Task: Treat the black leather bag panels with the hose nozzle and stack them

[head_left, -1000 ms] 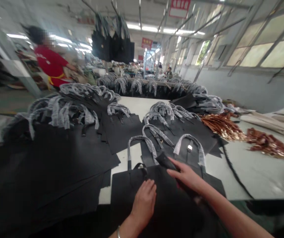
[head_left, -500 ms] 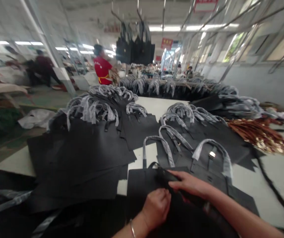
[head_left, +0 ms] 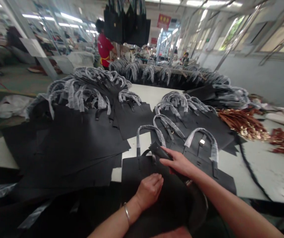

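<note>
My right hand [head_left: 178, 162] is wrapped round a black strap [head_left: 158, 150], whose broad flat end sticks out past my fingers. Behind the hand the strap shows a small metallic glint and curves down toward my forearm. Below and left of it, my left hand [head_left: 149, 189] is closed, fingers curled together over a black bag panel [head_left: 134, 168]; whatever they may pinch is hidden. A handle in clear wrapping [head_left: 151, 128] rises from the panel's top edge. Just right lies another black panel with a wrapped handle [head_left: 203, 132] and a small gold-coloured clasp [head_left: 201, 142].
Stacked black panels [head_left: 69, 142] with wrapped handles cover the left of the white table [head_left: 280, 172]. Brown straps with gold-coloured ends [head_left: 243, 124] lie to the right, near a black cord [head_left: 249, 170]. Black bags [head_left: 127, 28] hang overhead. A person in red [head_left: 104, 48] stands beyond.
The view has shifted down and to the right. My right hand still holds the strap, its flat end now lifted clearer of the panel. My left hand stays low, with its fingers less tightly balled.
</note>
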Available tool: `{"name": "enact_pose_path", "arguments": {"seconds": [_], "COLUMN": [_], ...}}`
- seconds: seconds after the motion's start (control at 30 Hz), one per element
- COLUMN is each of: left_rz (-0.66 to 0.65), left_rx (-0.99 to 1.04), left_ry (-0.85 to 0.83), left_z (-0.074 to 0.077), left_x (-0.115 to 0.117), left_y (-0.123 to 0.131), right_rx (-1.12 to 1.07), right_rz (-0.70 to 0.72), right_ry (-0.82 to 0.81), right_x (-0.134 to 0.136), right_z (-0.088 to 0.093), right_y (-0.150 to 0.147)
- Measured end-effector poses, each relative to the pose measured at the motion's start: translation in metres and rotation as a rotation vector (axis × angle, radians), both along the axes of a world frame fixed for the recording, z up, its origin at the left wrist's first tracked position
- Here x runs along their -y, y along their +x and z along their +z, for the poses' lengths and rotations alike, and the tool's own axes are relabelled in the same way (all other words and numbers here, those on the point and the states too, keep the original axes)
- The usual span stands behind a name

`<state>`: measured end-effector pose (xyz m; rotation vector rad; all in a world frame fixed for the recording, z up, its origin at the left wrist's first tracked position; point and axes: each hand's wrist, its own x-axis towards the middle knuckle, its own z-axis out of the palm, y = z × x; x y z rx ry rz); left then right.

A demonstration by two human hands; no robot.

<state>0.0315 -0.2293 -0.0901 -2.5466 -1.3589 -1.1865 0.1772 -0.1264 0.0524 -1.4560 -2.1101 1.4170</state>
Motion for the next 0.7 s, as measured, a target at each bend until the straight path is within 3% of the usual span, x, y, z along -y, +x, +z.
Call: {"name": "enact_pose_path", "arguments": {"seconds": [0.23,0.5,0.7], "left_rz": [-0.182,-0.220,-0.178], "left_rx": [-0.027,-0.143,-0.266], "left_ry": [0.016,-0.152,-0.213], "left_z": [-0.006,-0.006,-0.001], "left_x": [0.004,0.004,0.006], "left_y": [-0.008,-0.010,-0.010], "right_rx": [0.025,0.136,0.183], "right_rz": [0.270,0.424,0.501], "right_ry": [-0.350,-0.310,-0.336], "right_x": [0.016,0.015,0.009], "right_z": [0.011,0.021,0.024], "right_y": [0.007,-0.032,-0.029]}}
